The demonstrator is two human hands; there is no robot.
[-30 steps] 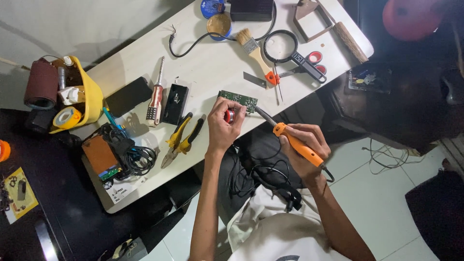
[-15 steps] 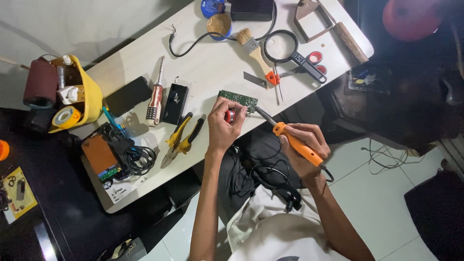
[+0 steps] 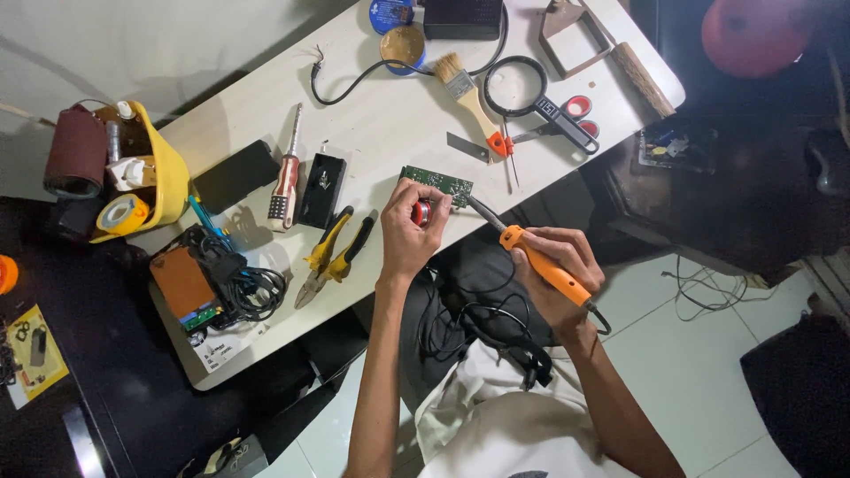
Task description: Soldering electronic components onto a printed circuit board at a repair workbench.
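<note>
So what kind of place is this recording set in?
Probably a home electronics repair bench. The right hand holds an orange soldering iron to a green circuit board, and a screwdriver, pliers and a magnifying glass lie on the white table.

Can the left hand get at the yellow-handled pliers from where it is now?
Probably yes, but not freely: the pliers lie uncovered on the white table just beside the left hand. That hand already pinches a small red spool, which it would likely have to set down first.

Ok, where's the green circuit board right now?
The circuit board lies near the table's front edge, just above the left hand, with the soldering iron tip at its right end.
</note>
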